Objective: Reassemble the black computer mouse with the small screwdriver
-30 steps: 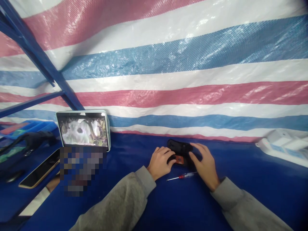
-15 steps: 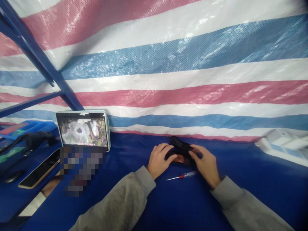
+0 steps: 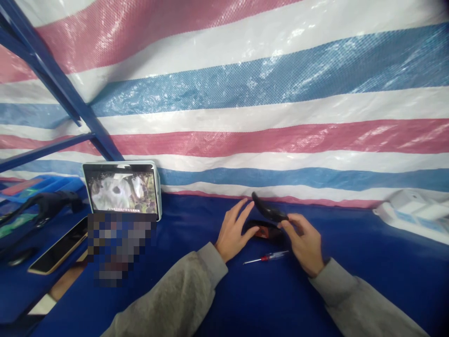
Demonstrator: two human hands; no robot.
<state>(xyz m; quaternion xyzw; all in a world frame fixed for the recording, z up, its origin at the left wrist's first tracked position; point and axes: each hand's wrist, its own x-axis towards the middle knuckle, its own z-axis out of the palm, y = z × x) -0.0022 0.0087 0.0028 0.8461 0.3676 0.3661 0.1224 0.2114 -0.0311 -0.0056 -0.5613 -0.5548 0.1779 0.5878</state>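
My right hand (image 3: pixel 306 243) pinches the end of a curved black piece (image 3: pixel 269 210), which is raised and tilted above a dark object with an orange-brown part (image 3: pixel 263 232). That lower object lies on the blue table, its right side in shadow. My left hand (image 3: pixel 233 234) has its fingers spread, with the thumb at the left end of the lower object; whether it presses on it I cannot tell. Just in front lies a screwdriver (image 3: pixel 266 257) with a clear and red handle, its tip pointing left.
A tablet (image 3: pixel 122 189) stands upright at the left rear. Beside it lie a phone (image 3: pixel 59 248), a black strap-like item (image 3: pixel 52 206) and a blue tray (image 3: pixel 68 184). White objects (image 3: pixel 414 213) sit at the far right. Striped sheeting rises behind the table.
The black piece has been lifted and tilted away from the lower object by my right hand, which moved slightly right. The fingers of my left hand have straightened and spread.
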